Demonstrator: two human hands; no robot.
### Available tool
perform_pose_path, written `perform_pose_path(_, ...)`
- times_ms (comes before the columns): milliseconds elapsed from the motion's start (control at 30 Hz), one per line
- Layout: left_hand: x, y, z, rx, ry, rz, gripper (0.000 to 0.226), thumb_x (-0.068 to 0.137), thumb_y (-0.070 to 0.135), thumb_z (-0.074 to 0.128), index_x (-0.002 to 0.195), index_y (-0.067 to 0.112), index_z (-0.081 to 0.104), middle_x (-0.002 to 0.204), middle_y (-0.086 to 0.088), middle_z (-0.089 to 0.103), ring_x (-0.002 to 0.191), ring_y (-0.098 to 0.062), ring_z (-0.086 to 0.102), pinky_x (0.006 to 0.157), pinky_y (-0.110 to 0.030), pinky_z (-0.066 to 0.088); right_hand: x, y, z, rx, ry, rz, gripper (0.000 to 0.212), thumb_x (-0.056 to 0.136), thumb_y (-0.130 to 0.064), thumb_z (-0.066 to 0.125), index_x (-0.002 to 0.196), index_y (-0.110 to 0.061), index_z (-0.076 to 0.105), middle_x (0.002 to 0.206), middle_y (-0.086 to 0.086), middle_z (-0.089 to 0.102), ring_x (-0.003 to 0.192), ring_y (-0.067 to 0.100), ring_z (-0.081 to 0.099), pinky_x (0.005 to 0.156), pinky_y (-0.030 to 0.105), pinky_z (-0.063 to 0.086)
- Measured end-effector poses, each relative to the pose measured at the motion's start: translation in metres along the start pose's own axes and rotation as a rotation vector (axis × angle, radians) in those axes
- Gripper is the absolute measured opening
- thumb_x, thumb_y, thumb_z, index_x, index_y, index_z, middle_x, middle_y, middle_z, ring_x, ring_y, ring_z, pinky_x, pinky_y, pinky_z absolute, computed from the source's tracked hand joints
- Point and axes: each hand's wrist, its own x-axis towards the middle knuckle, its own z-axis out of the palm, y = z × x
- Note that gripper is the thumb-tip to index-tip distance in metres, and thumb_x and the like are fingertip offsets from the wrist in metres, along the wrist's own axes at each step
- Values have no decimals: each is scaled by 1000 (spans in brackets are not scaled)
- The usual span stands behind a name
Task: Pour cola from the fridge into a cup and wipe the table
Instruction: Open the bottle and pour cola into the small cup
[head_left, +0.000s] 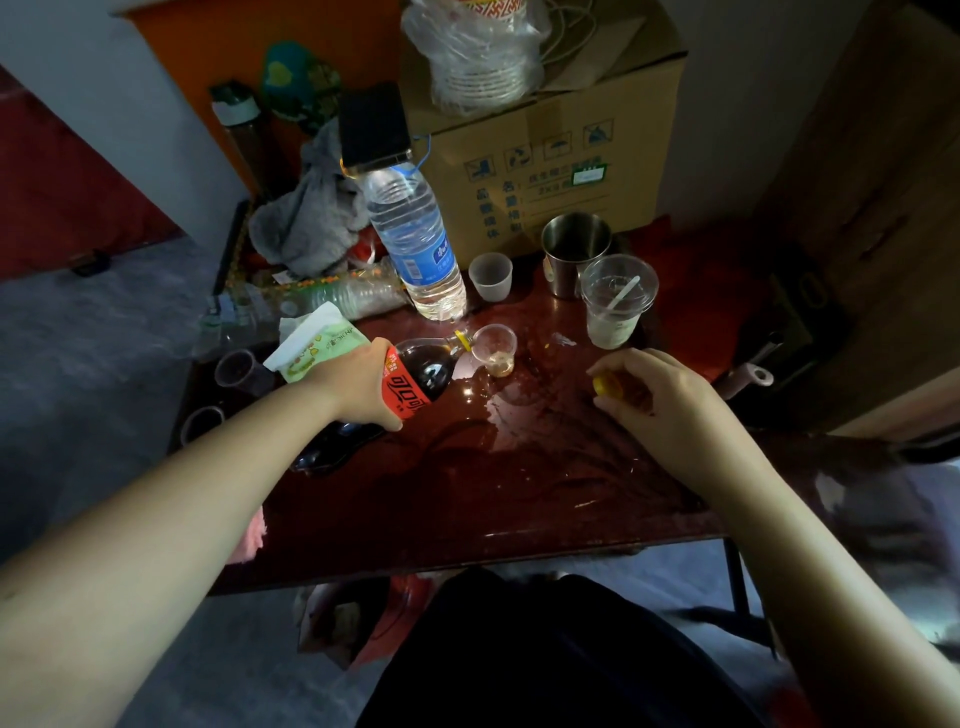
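Now the left hand (363, 387) wraps its fingers round the cola bottle (431, 371) and holds it tipped over, with its mouth right at the rim of the small clear cup (496, 351). A little brown drink sits in the bottom of that cup. The right hand (660, 395) rests on the table (493, 493), fingers curled round a yellow cap (605, 385). The dark red table is wet and shiny near the cup. Behind stand a big water bottle (415, 244), a metal cup (574, 249) and a cardboard box (561, 156) — a gray cloth (311, 218) lies at the back left.
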Motion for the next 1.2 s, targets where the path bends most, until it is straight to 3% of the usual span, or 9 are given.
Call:
perform_pose_path(300, -13, 3, 5, -104, 58, 5, 82, 44, 46, 86, 111, 23, 44, 100, 7, 59, 92, -21, 61, 80, -44, 54, -2, -5, 4, -12, -11, 1, 25, 83, -24, 69, 107, -28, 63, 101, -15, 54, 88, 4, 54, 70, 6, 37)
perform_pose_path(600, -35, 13, 12, -283, 219, 31, 95, 60, 39, 86, 136, 20, 32, 127, 5, 50, 106, -18, 56, 90, -35, 47, 14, -23, -4, -21, -35, -54, 27, 83, -24, 68, 108, -31, 63, 102, -12, 56, 87, 2, 53, 70, 4, 37)
perform_pose_path(800, -50, 20, 16, -492, 337, 122, 80, 56, 37, 86, 121, 29, 41, 112, 17, 52, 103, -5, 54, 85, -28, 47, 39, -52, -14, -43, -46, -159, 26, 83, -26, 69, 108, -30, 62, 105, -11, 59, 88, 2, 56, 73, 9, 41)
perform_pose_path(967, -65, 27, 21, -592, 451, 180, 81, 54, 37, 85, 121, 32, 41, 115, 18, 54, 106, -3, 55, 90, -31, 48, 61, -83, -21, -37, -49, -260, 28, 83, -22, 69, 111, -26, 63, 106, -12, 58, 88, -2, 54, 75, 1, 36)
perform_pose_path(1200, -82, 35, 22, -657, 551, 207, 85, 57, 33, 88, 128, 30, 42, 118, 16, 53, 109, -1, 52, 89, -24, 45, 79, -120, -20, -16, -126, -395, 25, 85, -20, 68, 110, -20, 64, 106, -6, 66, 91, 4, 60, 79, 15, 46)
